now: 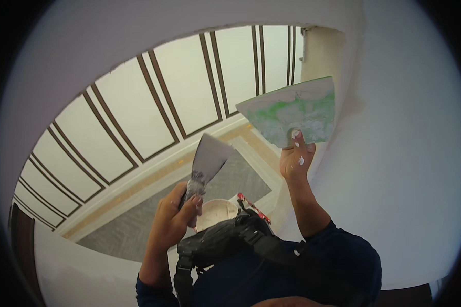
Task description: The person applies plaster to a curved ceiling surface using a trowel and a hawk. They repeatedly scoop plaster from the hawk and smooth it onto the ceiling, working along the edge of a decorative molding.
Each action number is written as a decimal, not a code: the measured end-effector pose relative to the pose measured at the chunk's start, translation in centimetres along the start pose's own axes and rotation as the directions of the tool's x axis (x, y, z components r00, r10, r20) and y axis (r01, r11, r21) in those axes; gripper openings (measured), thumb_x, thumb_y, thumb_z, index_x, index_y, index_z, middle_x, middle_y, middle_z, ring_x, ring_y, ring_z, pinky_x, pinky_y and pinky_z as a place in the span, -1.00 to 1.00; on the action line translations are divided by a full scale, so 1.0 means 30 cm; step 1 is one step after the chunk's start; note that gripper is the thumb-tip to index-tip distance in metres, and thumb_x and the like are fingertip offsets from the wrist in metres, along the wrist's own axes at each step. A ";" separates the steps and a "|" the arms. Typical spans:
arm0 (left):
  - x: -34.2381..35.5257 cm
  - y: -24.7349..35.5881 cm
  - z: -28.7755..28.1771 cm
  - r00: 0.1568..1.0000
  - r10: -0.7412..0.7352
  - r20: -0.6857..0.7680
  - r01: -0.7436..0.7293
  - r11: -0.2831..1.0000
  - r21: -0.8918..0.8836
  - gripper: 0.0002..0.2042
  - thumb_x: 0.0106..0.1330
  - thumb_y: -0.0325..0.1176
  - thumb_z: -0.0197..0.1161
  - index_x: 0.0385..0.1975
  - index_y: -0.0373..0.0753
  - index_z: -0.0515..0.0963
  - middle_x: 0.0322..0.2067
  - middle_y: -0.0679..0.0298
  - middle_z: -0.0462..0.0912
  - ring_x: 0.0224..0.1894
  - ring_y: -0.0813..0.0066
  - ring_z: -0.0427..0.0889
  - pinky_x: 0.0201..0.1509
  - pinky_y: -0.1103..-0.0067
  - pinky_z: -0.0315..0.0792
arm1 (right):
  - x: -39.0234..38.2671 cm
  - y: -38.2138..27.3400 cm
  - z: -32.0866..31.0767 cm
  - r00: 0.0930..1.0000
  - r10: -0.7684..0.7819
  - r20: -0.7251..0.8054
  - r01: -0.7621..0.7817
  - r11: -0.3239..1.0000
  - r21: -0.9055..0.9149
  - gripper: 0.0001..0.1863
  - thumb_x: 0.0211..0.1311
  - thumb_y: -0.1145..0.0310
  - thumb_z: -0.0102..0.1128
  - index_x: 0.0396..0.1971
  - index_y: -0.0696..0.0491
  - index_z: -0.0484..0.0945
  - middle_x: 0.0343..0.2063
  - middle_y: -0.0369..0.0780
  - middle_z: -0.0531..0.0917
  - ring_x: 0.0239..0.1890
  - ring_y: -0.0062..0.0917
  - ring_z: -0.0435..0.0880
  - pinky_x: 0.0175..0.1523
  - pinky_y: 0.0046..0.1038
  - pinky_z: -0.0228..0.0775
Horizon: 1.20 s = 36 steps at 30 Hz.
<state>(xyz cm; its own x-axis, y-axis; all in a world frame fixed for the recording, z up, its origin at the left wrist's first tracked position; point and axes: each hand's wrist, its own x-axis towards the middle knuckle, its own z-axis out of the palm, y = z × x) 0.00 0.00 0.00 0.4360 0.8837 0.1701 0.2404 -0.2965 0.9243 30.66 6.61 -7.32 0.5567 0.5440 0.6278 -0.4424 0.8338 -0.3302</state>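
Scraper (209,156) sits blade-up in left hand (170,215), fingers wrapped round its handle (195,187). Right hand (297,161) pinches green spreader (297,107), one digit on it, others mostly hidden. Bucket (219,201) below.

Place is looking like a building interior under wall finishing; whether hall or room, can't tell. Plain white wall (404,179) is running up the right side, showing a brownish patch (361,100). Panelled wall (187,82) is standing opposite, dark strips framing pale panels. Grey floor (128,227) is lying below, tan-banded border. Bucket (217,200) is holding pale paste; scraper (210,156) and wide spreader (292,115) are carrying smears.
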 end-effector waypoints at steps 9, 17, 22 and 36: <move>0.109 0.020 0.120 0.985 -0.149 0.087 0.165 0.962 -0.219 -0.78 0.51 -0.25 0.02 -0.14 -0.30 0.48 -0.56 0.39 0.46 -0.72 0.75 0.34 -0.69 0.72 0.20 | 0.034 -0.039 -0.029 0.976 -0.026 0.216 0.091 0.950 -0.299 -0.64 0.19 0.64 0.26 0.00 0.14 0.53 -0.05 -0.27 0.61 0.00 -0.52 0.59 0.16 -0.40 0.41; 0.151 0.079 0.048 0.979 -0.187 0.080 0.202 0.941 -0.272 -0.72 0.50 -0.18 0.08 -0.11 -0.30 0.49 -0.63 0.44 0.41 -0.76 0.78 0.27 -0.72 0.73 0.13 | 0.128 -0.029 0.057 0.751 0.010 0.661 0.517 0.614 -0.596 -0.68 0.02 0.61 0.35 -0.15 0.12 0.72 -0.23 -0.16 0.66 -0.18 -0.42 0.66 -0.07 -0.46 0.49; 0.136 0.011 0.019 0.981 -0.170 0.091 0.189 0.945 -0.267 -0.72 0.49 -0.17 0.09 -0.11 -0.29 0.50 -0.64 0.47 0.40 -0.77 0.80 0.24 -0.74 0.75 0.10 | 0.122 0.077 0.044 0.719 0.114 0.685 0.534 0.541 -0.650 -0.60 -0.02 0.66 0.29 -0.12 0.05 0.72 -0.25 -0.21 0.66 -0.21 -0.36 0.67 -0.14 -0.42 0.50; 0.269 -0.173 -0.092 0.660 0.569 -0.490 -0.104 0.716 0.691 -0.71 0.31 -0.31 0.32 0.02 -0.06 0.60 -0.29 0.32 0.68 -0.39 0.46 0.61 -0.32 0.51 0.50 | 0.081 0.167 0.118 0.514 0.856 0.063 -0.847 0.517 -0.123 -0.60 0.33 0.42 0.14 0.10 0.28 0.43 -0.02 -0.07 0.62 0.01 -0.36 0.66 0.14 -0.28 0.53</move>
<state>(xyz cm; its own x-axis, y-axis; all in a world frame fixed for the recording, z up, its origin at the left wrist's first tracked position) -0.11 9.67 -2.47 -0.0006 0.5924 0.8057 0.7259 -0.5538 0.4078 27.31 11.79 -4.96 -0.1369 0.9870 0.0842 -0.6139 -0.0179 -0.7892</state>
